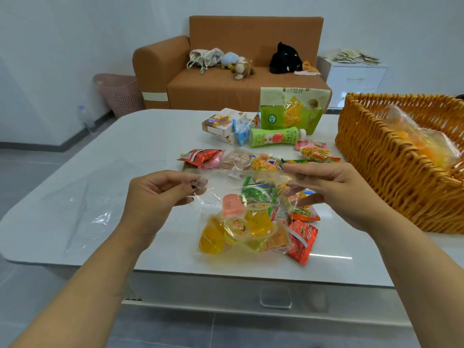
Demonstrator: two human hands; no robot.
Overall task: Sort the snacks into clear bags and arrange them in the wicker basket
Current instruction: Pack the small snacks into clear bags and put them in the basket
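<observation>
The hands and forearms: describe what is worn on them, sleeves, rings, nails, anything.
Both forearms are bare up to the frame edge, with no sleeves, watch or bracelet showing. The left hand has dark-painted nails on its fingers. The right hand shows no ring; its nails cannot be made out.

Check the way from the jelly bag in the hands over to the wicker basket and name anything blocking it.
Nothing visible blocks it. Both the left hand and right hand hold the clear bag by its top, and the wicker basket stands open-topped to its right; loose snacks lie low on the table.

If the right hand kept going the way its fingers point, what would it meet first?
The right hand, pinching the clear bag at its top edge, points toward the left hand; likely the bag's film, then that hand, though depth is unclear.
</observation>
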